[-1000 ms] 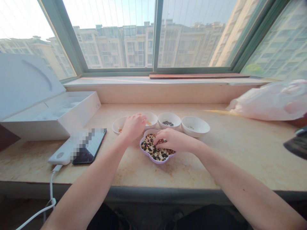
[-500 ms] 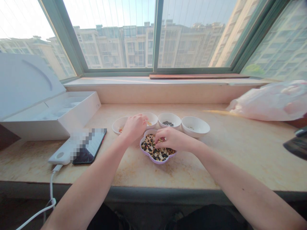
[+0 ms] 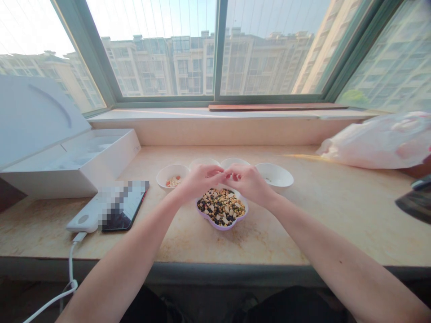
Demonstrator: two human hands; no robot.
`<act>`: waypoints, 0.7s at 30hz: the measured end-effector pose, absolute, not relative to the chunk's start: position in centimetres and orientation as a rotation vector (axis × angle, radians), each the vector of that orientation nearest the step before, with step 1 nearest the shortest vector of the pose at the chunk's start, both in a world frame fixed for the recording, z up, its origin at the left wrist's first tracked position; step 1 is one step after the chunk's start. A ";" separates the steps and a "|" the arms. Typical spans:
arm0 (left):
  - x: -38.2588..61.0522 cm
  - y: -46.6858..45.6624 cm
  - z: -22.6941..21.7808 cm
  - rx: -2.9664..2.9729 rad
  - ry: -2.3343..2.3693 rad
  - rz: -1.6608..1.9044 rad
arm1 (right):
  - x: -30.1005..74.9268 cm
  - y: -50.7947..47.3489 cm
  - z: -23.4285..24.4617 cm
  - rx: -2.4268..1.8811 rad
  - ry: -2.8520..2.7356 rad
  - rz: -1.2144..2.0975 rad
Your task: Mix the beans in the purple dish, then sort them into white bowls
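Note:
My left hand (image 3: 201, 180) and my right hand (image 3: 248, 181) meet fingertip to fingertip above the back rim of a purple scalloped bowl (image 3: 223, 228). Both hands have their fingers drawn together; anything between the fingertips is too small to make out. Mixed beans and nuts (image 3: 220, 207), black, yellow and pale, fill the purple bowl. Behind it stands a row of white bowls. The leftmost white bowl (image 3: 161, 176) holds reddish and pale pieces (image 3: 173, 181). Two middle bowls, one a white bowl (image 3: 235, 161), are partly hidden by my hands. The rightmost white bowl (image 3: 281, 177) has a few small bits inside.
To the left are a phone (image 3: 129, 208), a white power bank (image 3: 82, 220) with a cable (image 3: 71, 260), and an open white box (image 3: 111, 152). A plastic bag (image 3: 377, 141) lies at the right, with a dark object (image 3: 415, 202) nearer the edge. Windows rise behind the sill.
My left hand has moved right from above the left white bowls. My right hand has lifted out of the beans, and the two hands' fingertips now meet.

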State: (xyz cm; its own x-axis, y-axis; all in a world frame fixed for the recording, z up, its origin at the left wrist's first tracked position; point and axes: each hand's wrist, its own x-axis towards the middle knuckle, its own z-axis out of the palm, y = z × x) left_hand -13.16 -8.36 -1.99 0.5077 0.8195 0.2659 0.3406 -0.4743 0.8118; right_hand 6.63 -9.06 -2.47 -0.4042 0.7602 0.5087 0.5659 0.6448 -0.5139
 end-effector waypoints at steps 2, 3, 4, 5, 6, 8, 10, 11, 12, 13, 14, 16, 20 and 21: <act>-13.0 -8.4 -2.2 1.889 0.861 0.873 | 6.6 -9.2 -2.3 -1.037 -2.082 0.302; -12.9 -8.4 -2.3 1.831 0.840 0.879 | 6.5 -9.3 -2.2 -1.039 -2.076 0.297; -12.8 -8.3 -2.4 1.782 0.829 0.888 | 6.5 -9.4 -2.1 -1.041 -2.075 0.297; -12.7 -8.3 -2.4 1.744 0.825 0.898 | 6.5 -9.4 -2.2 -1.045 -2.076 0.300; -12.6 -8.3 -2.5 1.717 0.826 0.903 | 6.5 -9.4 -2.2 -1.052 -2.076 0.305; -12.5 -8.3 -2.6 1.704 0.856 0.923 | 6.5 -9.3 -2.4 -1.071 -2.079 0.337; -12.5 -8.3 -2.6 1.768 0.949 0.964 | 6.5 -9.3 -2.5 -1.095 -2.094 0.383; -12.6 -8.2 -2.6 1.834 1.028 0.991 | 6.5 -9.4 -2.5 -1.111 -2.112 0.403; -12.7 -8.1 -2.5 1.917 1.131 1.015 | 6.6 -9.5 -2.5 -1.134 -2.142 0.417; -13.0 -8.1 -2.5 2.009 1.249 1.028 | 6.6 -9.6 -2.4 -1.162 -2.191 0.420; -13.2 -7.9 -2.5 2.102 1.367 1.024 | 6.7 -9.7 -2.3 -1.191 -2.259 0.413; -13.8 -7.6 -2.4 2.255 1.546 0.963 | 6.8 -10.0 -1.9 -1.210 -2.456 0.411; -14.5 -7.1 -2.7 2.402 1.665 0.795 | 7.0 -10.2 -1.2 -1.068 -2.833 0.499; -14.5 -7.1 -2.8 2.416 1.685 0.779 | 6.9 -10.2 -1.2 -1.055 -2.866 0.526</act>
State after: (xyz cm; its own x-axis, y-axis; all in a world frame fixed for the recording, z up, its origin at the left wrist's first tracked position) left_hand -14.49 -7.07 -2.77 0.2592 0.8992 0.3524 0.8509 -0.3852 0.3572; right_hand 6.93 -10.24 -1.16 -0.7672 0.6368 -0.0761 0.6224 0.7106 -0.3280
